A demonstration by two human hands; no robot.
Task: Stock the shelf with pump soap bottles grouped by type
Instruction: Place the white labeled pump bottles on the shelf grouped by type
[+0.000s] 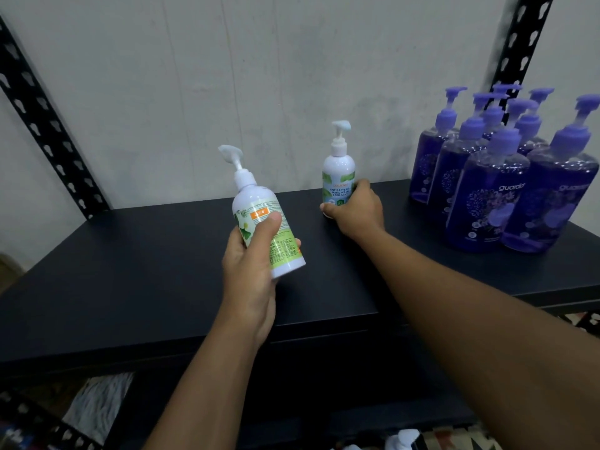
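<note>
My left hand (251,267) grips a white pump bottle with a green label (259,216), held tilted above the black shelf (130,271). My right hand (355,212) holds a second white bottle marked cool mint (337,177), which stands upright near the shelf's back edge. Its fingers wrap the bottle's lower part and hide its base. Several purple pump bottles (493,177) stand grouped at the right end of the shelf.
A grey wall closes the back of the shelf. Black perforated uprights stand at the left (42,121) and right (516,47). Another white pump top (404,438) shows below the shelf's front edge. The shelf's left half is bare.
</note>
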